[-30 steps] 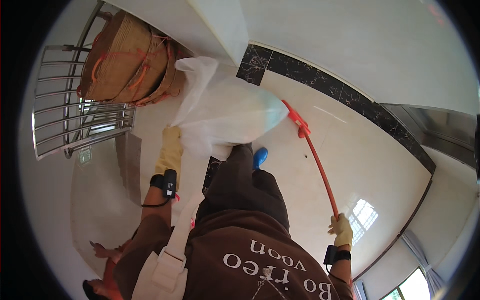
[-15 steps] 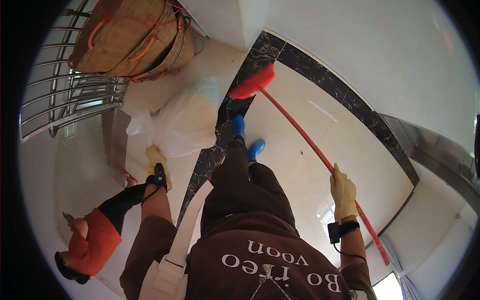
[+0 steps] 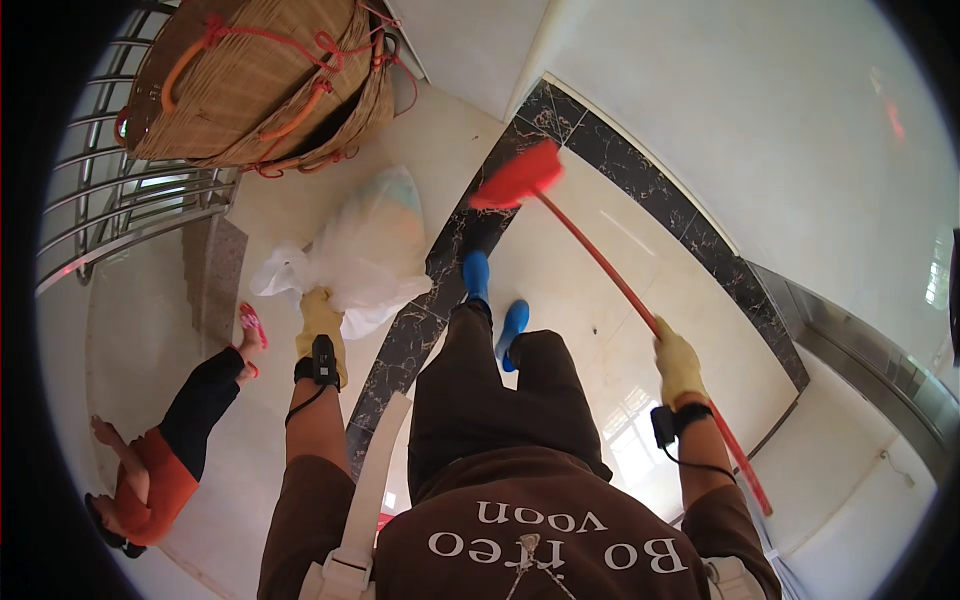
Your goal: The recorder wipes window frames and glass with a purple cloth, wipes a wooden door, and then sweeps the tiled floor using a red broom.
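Observation:
My left hand [image 3: 320, 328], in a pale yellow glove, is closed on the gathered neck of a translucent white plastic bag [image 3: 372, 245]. The bag is bulky, with pale green and yellowish contents showing faintly through it. In my right hand [image 3: 678, 362], gloved the same way, is the red handle of a broom [image 3: 518, 178]. The broom's red head points away from me, over the black marbled strip, and the handle's end sticks out behind my wrist. Both gloved fists are well apart, on either side of my legs.
Large woven baskets [image 3: 250, 85] with orange handles and red cord lean by a metal railing [image 3: 140, 225] at the far left. A person [image 3: 160, 480] in an orange top is at lower left. My blue shoes [image 3: 476, 276] are near the black marbled floor strip [image 3: 400, 350]. White walls rise at right.
The view has shifted slightly, and my feet have changed position. The bag hangs a little differently in my left hand. The person at left has moved, with both legs now showing more.

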### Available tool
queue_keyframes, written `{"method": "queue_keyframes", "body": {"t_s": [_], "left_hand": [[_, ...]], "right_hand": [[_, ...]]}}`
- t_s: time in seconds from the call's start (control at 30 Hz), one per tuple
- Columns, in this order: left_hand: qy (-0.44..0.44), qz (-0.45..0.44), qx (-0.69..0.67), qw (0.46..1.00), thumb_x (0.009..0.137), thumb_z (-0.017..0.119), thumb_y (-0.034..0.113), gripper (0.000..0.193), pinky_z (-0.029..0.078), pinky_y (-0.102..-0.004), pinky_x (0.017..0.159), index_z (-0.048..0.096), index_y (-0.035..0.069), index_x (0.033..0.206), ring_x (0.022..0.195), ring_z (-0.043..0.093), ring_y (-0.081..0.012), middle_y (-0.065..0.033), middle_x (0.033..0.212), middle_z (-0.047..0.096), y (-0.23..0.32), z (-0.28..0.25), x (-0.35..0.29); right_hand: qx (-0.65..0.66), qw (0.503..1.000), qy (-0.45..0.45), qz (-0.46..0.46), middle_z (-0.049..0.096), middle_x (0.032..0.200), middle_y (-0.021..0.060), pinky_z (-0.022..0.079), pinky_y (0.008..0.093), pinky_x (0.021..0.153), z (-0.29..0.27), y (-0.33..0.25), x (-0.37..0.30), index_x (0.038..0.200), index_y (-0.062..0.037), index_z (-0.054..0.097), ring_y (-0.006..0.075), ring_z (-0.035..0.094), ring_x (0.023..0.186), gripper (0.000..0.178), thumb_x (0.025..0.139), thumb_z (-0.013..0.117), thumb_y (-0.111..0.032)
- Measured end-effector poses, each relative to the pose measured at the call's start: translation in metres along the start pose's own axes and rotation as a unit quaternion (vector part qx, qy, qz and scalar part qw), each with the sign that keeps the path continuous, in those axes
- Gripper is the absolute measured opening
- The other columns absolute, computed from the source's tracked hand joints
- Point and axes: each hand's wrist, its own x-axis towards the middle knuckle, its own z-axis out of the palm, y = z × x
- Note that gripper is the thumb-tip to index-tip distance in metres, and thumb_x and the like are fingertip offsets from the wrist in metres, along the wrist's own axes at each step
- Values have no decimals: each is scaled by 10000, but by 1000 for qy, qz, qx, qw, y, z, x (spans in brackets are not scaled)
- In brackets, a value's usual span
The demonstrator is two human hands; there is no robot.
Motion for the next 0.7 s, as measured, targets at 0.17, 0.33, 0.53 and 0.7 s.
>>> {"method": "queue_keyframes", "body": {"t_s": [0.17,0.33,0.53,0.7], "left_hand": [[-41,103,-26,994,819,771,141,423,576,-424,900,651,52,1214,1026,680,-343,-171,1158,672,64,34,-4],[20,42,-195,980,859,759,223,526,569,-436,935,605,65,1337,1097,663,-331,-150,1215,665,223,41,-12],[-247,-70,-48,965,944,670,259,577,553,-405,980,531,30,1455,1128,653,-310,-184,1311,597,387,-20,5],[74,170,-252,950,998,689,330,592,425,-351,1125,499,-11,1444,1337,530,-261,-156,1390,587,473,-177,29]], "right_hand": [[-72,993,22,89,747,1051,210,552,556,854,-18,99,-59,1490,-254,552,427,709,981,490,1002,564,-207],[-59,995,77,22,735,1131,203,553,524,872,-95,64,-41,1489,-251,556,411,701,1023,495,996,601,-238],[-70,986,132,-68,726,1113,226,538,557,864,-128,-1,80,1477,-237,556,421,695,1014,461,1016,558,-227],[-62,981,150,-103,721,1090,245,525,577,864,-141,11,134,1442,-207,570,437,690,1023,422,1024,526,-250]]}}
